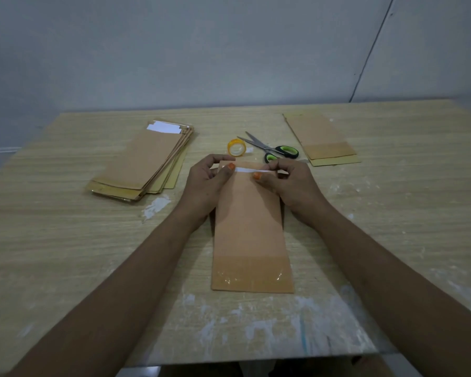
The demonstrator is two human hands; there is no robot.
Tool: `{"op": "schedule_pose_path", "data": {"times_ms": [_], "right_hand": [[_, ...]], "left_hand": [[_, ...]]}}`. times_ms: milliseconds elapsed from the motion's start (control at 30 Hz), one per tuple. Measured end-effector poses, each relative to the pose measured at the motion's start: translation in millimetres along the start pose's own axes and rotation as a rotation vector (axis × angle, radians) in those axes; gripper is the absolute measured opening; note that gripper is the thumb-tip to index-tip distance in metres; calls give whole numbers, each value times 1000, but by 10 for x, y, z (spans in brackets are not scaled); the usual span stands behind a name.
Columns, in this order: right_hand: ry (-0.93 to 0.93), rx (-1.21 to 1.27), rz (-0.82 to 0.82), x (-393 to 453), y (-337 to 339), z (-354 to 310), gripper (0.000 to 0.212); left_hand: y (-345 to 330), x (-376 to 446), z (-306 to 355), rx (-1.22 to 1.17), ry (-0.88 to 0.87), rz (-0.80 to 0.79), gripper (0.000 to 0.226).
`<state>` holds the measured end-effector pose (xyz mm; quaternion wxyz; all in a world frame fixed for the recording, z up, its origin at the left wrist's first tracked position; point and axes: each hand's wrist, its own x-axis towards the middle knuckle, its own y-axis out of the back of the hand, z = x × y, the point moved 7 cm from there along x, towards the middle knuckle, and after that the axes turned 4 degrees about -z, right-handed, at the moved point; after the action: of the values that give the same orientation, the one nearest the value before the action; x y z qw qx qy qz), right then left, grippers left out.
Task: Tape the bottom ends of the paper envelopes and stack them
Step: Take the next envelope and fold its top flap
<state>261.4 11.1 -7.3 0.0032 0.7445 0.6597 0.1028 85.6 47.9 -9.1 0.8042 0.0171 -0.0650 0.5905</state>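
On the table (392,213) we keep one envelope (250,227) at centre, clear tape across its near end. The untaped pile (144,161) lies at ten o'clock, the finished stack (324,140) at two. Our left hand (207,180) and right hand (291,183) pinch a white strip (249,170) at twelve, before the scissors (272,149) and tape roll (236,147).

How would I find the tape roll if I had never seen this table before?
Start at the wooden table and look just past the person's hands, toward the wall. The tape roll stands there, left of the green-handled scissors. It is the only round yellow thing; everything else nearby is flat brown paper.
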Motion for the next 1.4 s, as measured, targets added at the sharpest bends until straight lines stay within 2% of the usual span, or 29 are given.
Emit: {"op": "schedule_pose_path", "data": {"times_ms": [333,700,1000,1100,1233,1400], "right_hand": [[22,-29,22,6,20,-13,11],[46,-122,31,-2,14,-16,13],[60,-153,18,-10,-13,-46,18],[61,-116,8,-21,-9,-56,13],[22,-47,1,-28,-7,-26,20],[31,-42,-2,-32,-12,-45,11]], "left_hand": [[-12,-15,35,-20,-19,-3,21],[-34,-29,48,-15,-26,-30,17],[-49,-27,44,-29,-26,-68,23],[-48,-30,47,-22,-36,-64,21],[-27,-25,62,-11,-56,-58,17],[-26,-32,57,-11,-51,-52,18]]}}
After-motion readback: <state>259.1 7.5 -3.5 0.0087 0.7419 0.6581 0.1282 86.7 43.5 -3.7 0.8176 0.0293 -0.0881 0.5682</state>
